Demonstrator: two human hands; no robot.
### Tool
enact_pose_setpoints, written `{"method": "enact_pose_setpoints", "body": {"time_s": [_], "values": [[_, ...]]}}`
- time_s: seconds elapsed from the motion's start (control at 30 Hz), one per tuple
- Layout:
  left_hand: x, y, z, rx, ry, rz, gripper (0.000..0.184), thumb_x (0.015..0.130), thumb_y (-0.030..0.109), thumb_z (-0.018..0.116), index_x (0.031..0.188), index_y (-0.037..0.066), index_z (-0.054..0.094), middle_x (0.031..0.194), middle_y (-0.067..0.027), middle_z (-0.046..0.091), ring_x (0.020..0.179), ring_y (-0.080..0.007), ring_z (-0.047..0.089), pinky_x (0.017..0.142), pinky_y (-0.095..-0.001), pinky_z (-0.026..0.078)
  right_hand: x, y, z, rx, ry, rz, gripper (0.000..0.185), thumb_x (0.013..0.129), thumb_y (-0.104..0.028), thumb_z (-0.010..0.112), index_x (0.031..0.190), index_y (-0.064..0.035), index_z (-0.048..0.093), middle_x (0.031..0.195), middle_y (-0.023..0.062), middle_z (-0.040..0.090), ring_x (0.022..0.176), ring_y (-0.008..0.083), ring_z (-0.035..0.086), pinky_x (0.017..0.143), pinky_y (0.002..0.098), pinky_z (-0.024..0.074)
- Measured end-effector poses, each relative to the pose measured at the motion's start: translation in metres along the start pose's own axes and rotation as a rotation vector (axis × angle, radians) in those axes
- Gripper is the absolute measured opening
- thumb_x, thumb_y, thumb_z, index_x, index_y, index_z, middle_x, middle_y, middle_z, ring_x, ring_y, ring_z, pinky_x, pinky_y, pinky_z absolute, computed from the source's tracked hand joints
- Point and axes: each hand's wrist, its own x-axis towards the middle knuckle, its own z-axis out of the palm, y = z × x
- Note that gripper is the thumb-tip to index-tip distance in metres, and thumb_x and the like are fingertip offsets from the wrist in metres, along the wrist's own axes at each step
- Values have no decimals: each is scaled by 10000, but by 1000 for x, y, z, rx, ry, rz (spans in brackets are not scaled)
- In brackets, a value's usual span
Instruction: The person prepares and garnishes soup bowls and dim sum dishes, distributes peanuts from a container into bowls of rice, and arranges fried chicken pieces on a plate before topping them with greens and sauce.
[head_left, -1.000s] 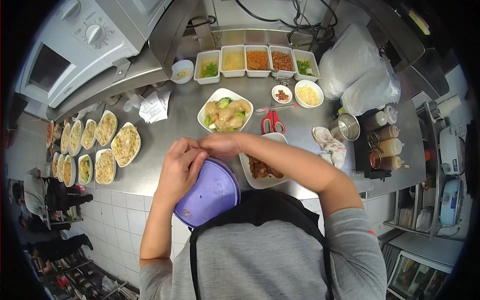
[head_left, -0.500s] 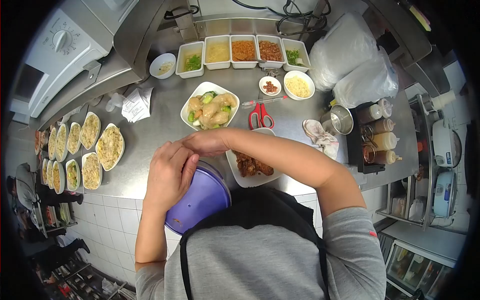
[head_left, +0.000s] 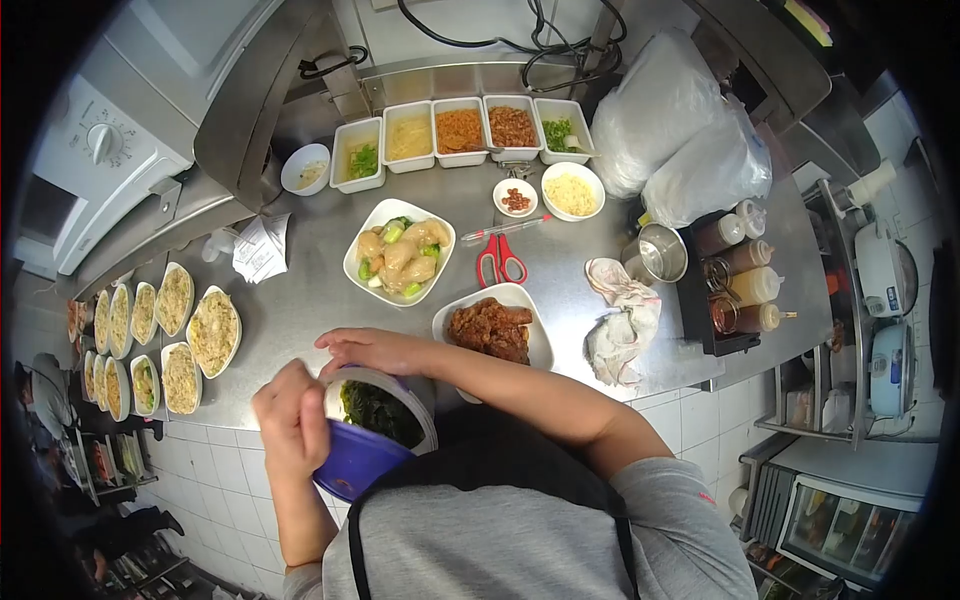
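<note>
A round plastic tub with a pale rim [head_left: 428, 425] is against my apron at the counter's front edge, dark green leaves [head_left: 385, 412] showing inside. My left hand [head_left: 292, 418] grips the purple lid [head_left: 358, 462], which is tilted up off the tub's near left side. Over the tub's far side lies my right hand [head_left: 375, 350], steadying it; its fingertips point left and its palm is hidden. Just beyond are a square white bowl of pale chicken pieces and greens [head_left: 400, 255] and a white dish of browned fried meat [head_left: 490, 330].
White ingredient containers [head_left: 408, 137] line the back. Red scissors [head_left: 500, 262], a pen and small bowls are mid-counter. A cloth [head_left: 620, 320], a metal pot [head_left: 655, 253] and a sauce bottle rack [head_left: 735, 290] stand right. Several rice bowls [head_left: 213, 335] are left, beside paper slips [head_left: 262, 250].
The purple lid has come off the tub's rim, tilted by my left hand, exposing the leaves. My right hand has shifted away from my left and spread along the tub's far side.
</note>
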Motion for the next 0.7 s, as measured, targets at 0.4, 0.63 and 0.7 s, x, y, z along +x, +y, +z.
{"method": "enact_pose_setpoints", "body": {"time_s": [0.4, 0.63, 0.7], "values": [[-47, -87, -128, 90, 994, -135, 465, 982, 366, 347, 657, 38, 406, 631, -24, 359, 603, -132, 345, 555, -258, 279, -80, -79, -87, -463, 477, -215, 491, 957, -359, 423, 1337, -52, 372, 1220, 115, 557, 1175, 185, 484, 1038, 344, 317], [-130, -185, -10, 300, 983, -432, 397, 976, 225, 374, 634, 27, 412, 604, 6, 382, 590, -122, 358, 526, -290, 309, -222, -50, -58, -640, 814, 551, 493, 928, -366, 465, 1232, 22, 447, 786, 132, 636, 640, 182, 619, 603, 307, 494], [-130, -188, 28, 399, 778, -384, 319, 941, 138, 380, 652, 5, 413, 580, -90, 395, 533, -193, 365, 501, -334, 307, -234, -25, -40, -409, 781, 589, 513, 930, -360, 477, 1260, 26, 402, 784, 121, 621, 624, 157, 610, 566, 284, 501]]}}
